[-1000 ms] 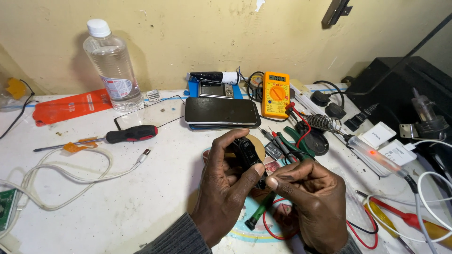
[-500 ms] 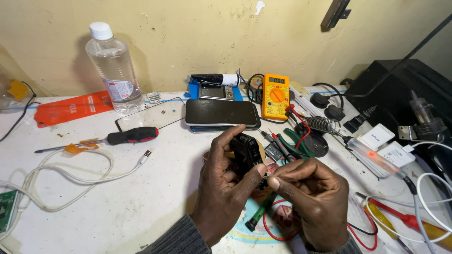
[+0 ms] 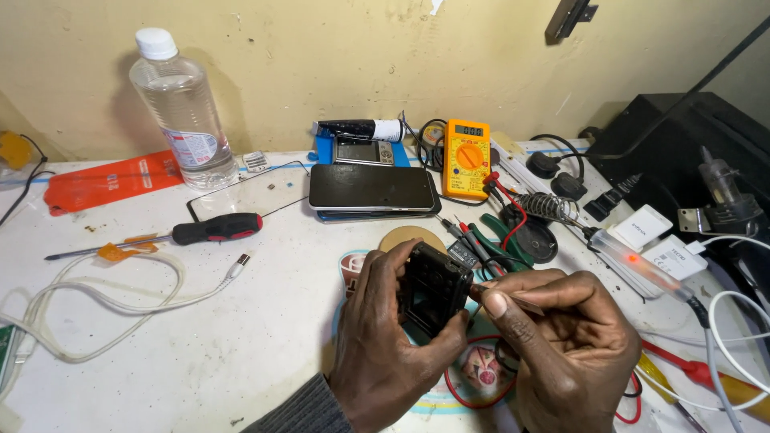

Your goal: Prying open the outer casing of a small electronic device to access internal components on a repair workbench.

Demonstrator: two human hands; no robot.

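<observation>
Near the middle of the cluttered white tabletop (image 3: 241, 337), the left hand (image 3: 385, 353) is clenched around a small black plastic device casing (image 3: 433, 287), already opened, while the right hand (image 3: 561, 337) pinches a thin tool against its right edge, work seemingly midway.

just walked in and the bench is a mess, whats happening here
A person sits at a cluttered white workbench. Their left hand holds a small black rectangular plastic casing upright, open side showing. Their right hand pinches a thin tool against the casing's right edge. A yellow digital multimeter and a black flat phone lie behind, untouched.
</observation>
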